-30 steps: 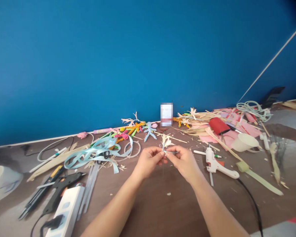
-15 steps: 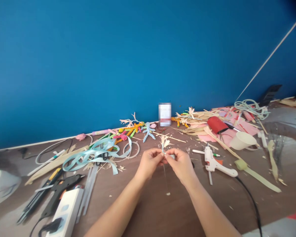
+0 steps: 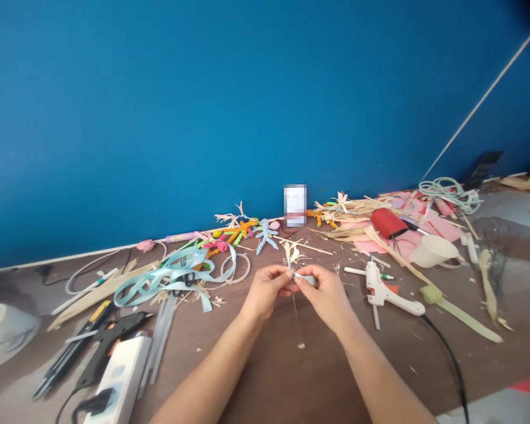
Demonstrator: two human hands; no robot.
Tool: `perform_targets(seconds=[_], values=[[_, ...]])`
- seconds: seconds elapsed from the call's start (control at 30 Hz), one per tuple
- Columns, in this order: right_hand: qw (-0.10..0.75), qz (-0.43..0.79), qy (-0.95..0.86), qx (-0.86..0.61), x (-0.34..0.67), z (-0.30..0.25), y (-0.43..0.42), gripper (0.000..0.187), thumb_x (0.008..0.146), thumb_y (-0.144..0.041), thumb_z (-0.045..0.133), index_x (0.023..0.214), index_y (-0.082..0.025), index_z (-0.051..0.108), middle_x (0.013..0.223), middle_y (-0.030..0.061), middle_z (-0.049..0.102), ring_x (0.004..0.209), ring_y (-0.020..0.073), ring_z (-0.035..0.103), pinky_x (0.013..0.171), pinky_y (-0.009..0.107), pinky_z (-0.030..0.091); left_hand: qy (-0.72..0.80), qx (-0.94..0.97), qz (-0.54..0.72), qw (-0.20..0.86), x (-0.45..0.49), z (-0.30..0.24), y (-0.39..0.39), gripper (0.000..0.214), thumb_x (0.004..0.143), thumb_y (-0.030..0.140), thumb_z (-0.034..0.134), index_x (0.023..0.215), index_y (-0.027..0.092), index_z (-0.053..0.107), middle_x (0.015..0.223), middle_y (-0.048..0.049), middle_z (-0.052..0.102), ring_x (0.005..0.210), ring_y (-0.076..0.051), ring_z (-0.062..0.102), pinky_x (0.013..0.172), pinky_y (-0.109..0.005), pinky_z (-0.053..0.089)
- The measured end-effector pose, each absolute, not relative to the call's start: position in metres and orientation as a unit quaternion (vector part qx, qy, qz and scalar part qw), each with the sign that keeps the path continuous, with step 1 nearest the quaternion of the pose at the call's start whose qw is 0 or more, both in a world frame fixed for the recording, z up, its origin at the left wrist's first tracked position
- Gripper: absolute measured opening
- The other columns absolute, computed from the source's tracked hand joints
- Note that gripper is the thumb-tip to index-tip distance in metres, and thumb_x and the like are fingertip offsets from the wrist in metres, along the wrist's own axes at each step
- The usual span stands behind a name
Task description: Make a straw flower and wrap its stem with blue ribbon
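Between my hands stands a small flower with pale cream petals (image 3: 293, 253) on a thin stem (image 3: 297, 321) that hangs down below my fingers. My left hand (image 3: 267, 290) is closed, thumb and fingertips pinching the stem just beneath the petals. In a closed pinch, my right hand (image 3: 324, 290) grips a light-blue strip (image 3: 308, 279) that meets the stem at the fingertips. The two hands almost touch there, and the fingers cover part of the stem and strip.
A white glue gun (image 3: 386, 291) lies at right, near a green tape roll (image 3: 431, 295) and white cup (image 3: 433, 251). Leftward are a light-blue ribbon (image 3: 159, 277), black glue gun (image 3: 112, 338), clear sticks (image 3: 161, 333) and power strip (image 3: 122, 377). Pipe-cleaner figures (image 3: 265, 234) line the blue wall (image 3: 265, 106).
The flower has turned slightly, and its head sits a little more to the left. More of the light-blue strip shows between my fingertips. Both hands stay in nearly the same place.
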State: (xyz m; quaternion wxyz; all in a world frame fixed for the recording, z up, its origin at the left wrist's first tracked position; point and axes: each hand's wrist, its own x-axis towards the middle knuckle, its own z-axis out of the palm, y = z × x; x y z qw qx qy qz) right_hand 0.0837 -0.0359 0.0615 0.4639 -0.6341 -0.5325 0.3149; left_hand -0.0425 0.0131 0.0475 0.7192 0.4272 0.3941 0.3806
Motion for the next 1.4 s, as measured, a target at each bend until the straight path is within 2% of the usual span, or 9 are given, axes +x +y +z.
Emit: perform_targets(seconds=[0.23,0.47,0.73,0.83,0.93,1.0,1.1,1.23,1.4], values=[[0.414,0.282,-0.553,-0.666,0.091,0.058,-0.031,0.015,0.069,-0.030,0.054,0.070,-0.019,0.065,0.067,0.0024,0.066,0.064,0.0172,0.057,0.060,0.026,0.040,0.406,0.480,0.368,0.685,-0.040,0.049,0.012,0.023,0.059,0.030,0.069,0.068,0.010,0.062,0.057,-0.0046,0.063,0.052,-0.013,0.060,0.045,-0.017,0.040],[0.434,0.326,-0.537,-0.646,0.087,0.060,-0.029,0.014,0.069,-0.027,0.054,0.068,-0.017,0.063,0.058,0.0004,0.063,0.054,0.0140,0.054,0.052,0.023,0.038,0.408,0.479,0.363,0.687,-0.037,0.041,0.013,0.024,0.060,0.032,0.068,0.069,0.010,0.063,0.057,-0.0048,0.063,0.051,-0.013,0.060,0.045,-0.018,0.040],[0.471,0.367,-0.528,-0.604,0.086,0.050,-0.028,0.017,0.072,-0.029,0.052,0.072,-0.017,0.064,0.063,0.0019,0.064,0.061,0.0160,0.057,0.058,0.025,0.041,0.410,0.457,0.383,0.690,-0.039,0.042,0.014,0.023,0.060,0.029,0.068,0.070,0.010,0.063,0.058,-0.0047,0.064,0.053,-0.013,0.061,0.046,-0.018,0.041],[0.478,0.293,-0.531,-0.636,0.088,0.052,-0.031,0.020,0.072,-0.029,0.053,0.084,-0.017,0.063,0.077,0.0042,0.064,0.059,0.0148,0.055,0.059,0.027,0.042,0.415,0.416,0.379,0.715,-0.041,0.044,0.016,0.024,0.057,0.028,0.070,0.069,0.010,0.062,0.059,-0.0040,0.063,0.052,-0.013,0.061,0.044,-0.016,0.040],[0.487,0.151,-0.545,-0.666,0.084,0.056,-0.040,0.027,0.074,-0.025,0.051,0.099,-0.019,0.057,0.100,0.0085,0.056,0.053,0.0106,0.051,0.060,0.028,0.043,0.422,0.366,0.400,0.726,-0.043,0.044,0.020,0.024,0.054,0.028,0.072,0.067,0.011,0.060,0.058,-0.0020,0.061,0.052,-0.013,0.062,0.043,-0.016,0.040],[0.464,0.095,-0.582,-0.661,0.078,0.057,-0.045,0.018,0.076,-0.024,0.049,0.091,-0.020,0.058,0.097,0.0076,0.056,0.054,0.0110,0.051,0.060,0.027,0.042,0.423,0.336,0.425,0.727,-0.044,0.043,0.021,0.024,0.053,0.027,0.072,0.067,0.012,0.059,0.057,-0.0008,0.060,0.053,-0.013,0.062,0.045,-0.017,0.042],[0.404,0.098,-0.643,-0.643,0.066,0.052,-0.048,0.009,0.077,-0.022,0.049,0.080,-0.021,0.058,0.080,0.0033,0.061,0.065,0.0151,0.057,0.062,0.026,0.041,0.413,0.314,0.462,0.719,-0.042,0.042,0.020,0.023,0.055,0.026,0.072,0.068,0.012,0.059,0.058,-0.0009,0.061,0.054,-0.012,0.060,0.049,-0.019,0.044],[0.382,0.118,-0.639,-0.657,0.056,0.038,-0.042,0.008,0.077,-0.020,0.050,0.083,-0.020,0.055,0.074,0.0010,0.065,0.066,0.0159,0.060,0.061,0.024,0.040,0.418,0.307,0.497,0.696,-0.038,0.042,0.013,0.020,0.057,0.026,0.070,0.068,0.012,0.061,0.059,-0.0021,0.062,0.053,-0.010,0.057,0.050,-0.019,0.042],[0.360,0.064,-0.641,-0.674,0.057,0.034,-0.036,0.011,0.078,-0.018,0.047,0.084,-0.019,0.056,0.073,0.0019,0.066,0.062,0.0156,0.060,0.057,0.024,0.037,0.420,0.304,0.503,0.692,-0.033,0.042,0.006,0.020,0.056,0.026,0.071,0.068,0.011,0.062,0.058,-0.0017,0.061,0.053,-0.010,0.055,0.054,-0.022,0.042]])
